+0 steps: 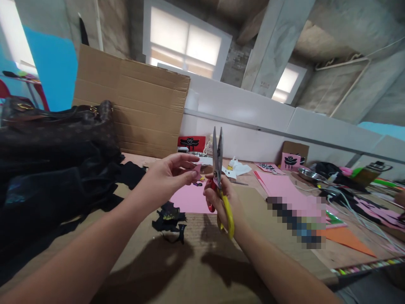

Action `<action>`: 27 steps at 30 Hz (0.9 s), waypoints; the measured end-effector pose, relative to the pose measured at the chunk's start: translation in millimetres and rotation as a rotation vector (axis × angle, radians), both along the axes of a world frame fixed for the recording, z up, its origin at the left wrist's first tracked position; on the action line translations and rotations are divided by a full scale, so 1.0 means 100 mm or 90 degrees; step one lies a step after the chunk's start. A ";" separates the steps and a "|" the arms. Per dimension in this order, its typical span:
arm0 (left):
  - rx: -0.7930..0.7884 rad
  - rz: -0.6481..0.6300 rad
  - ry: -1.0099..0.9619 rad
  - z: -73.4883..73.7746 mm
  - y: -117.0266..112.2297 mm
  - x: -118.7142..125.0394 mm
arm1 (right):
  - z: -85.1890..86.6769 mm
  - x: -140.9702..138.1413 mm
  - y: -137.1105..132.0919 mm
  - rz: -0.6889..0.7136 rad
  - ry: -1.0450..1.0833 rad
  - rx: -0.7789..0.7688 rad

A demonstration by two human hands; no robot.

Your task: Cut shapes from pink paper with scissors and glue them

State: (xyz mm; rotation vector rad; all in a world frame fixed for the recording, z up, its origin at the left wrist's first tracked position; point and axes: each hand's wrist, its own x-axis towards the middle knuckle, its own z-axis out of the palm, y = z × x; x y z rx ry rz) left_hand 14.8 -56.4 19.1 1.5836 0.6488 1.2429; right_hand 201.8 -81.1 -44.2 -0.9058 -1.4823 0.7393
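Note:
My right hand (221, 202) grips scissors (217, 156) with yellow and red handles, blades nearly closed and pointing straight up. My left hand (169, 173) pinches a small pink paper piece (196, 170) just left of the blades, level with their base. Both hands hover above a cardboard-covered table (196, 253). Below them lie a pink paper sheet (190, 200) and black paper scraps (171, 215).
A dark handbag and black cloth (53, 156) fill the left side. An upright cardboard sheet (136, 101) stands behind. To the right lie pink sheets (284, 190), an orange triangle (348, 238), white cables (354, 211), a metal bowl (308, 173) and cut black-and-pink pictures (291, 160).

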 end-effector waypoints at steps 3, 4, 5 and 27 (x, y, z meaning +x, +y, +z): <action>-0.006 -0.024 0.048 -0.03 -0.01 0.03 | 0.02 0.01 0.02 0.012 0.041 0.027; 0.002 -0.034 0.078 -0.04 -0.02 0.05 | 0.04 0.01 0.01 0.015 0.049 0.036; 0.016 -0.042 0.112 -0.05 -0.03 0.06 | 0.05 0.01 0.00 0.017 0.052 0.046; -0.004 -0.002 0.114 -0.12 -0.04 0.16 | 0.23 -0.04 -0.18 0.001 0.068 0.118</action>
